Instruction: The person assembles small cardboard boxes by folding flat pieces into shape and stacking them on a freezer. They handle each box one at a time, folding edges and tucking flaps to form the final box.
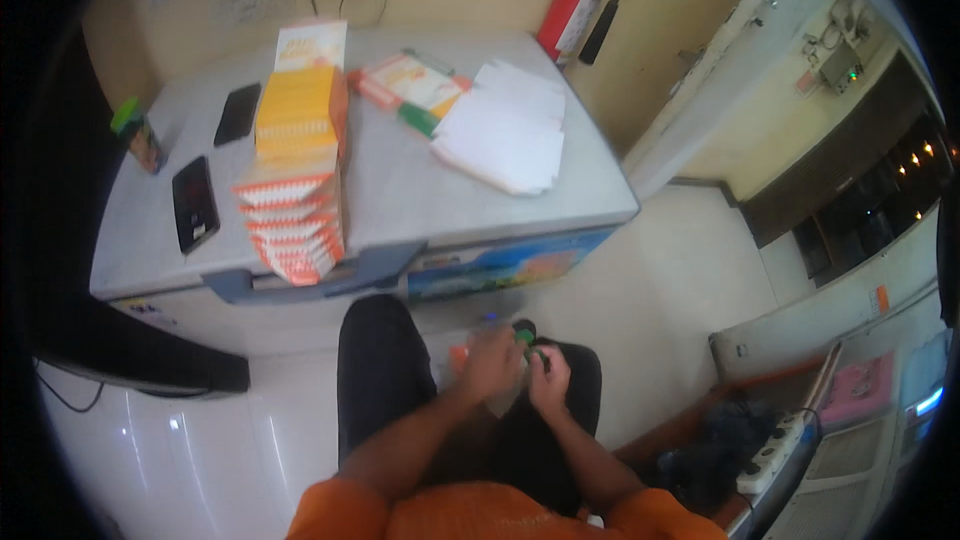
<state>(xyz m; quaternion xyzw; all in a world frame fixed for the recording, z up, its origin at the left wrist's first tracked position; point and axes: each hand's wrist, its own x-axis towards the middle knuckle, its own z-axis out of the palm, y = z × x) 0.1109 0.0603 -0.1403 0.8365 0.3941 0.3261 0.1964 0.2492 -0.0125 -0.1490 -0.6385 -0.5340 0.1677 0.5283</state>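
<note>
On the freezer (pixel 405 195), stacked cartons (pixel 296 130) appear folded and white sheets (pixel 508 130) seem unworked, while the right hand (pixel 550 380) pinches a green piece (pixel 524 337), the blurred left hand (pixel 492 365) indeterminate in grip.

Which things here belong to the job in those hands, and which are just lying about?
Job:
- Blurred green piece at the right hand, left hand beside it
- Possibly the orange-and-yellow stack and white sheets

Seemingly just lying about:
- Upper phone
- Lower phone
- Green-topped container
</note>
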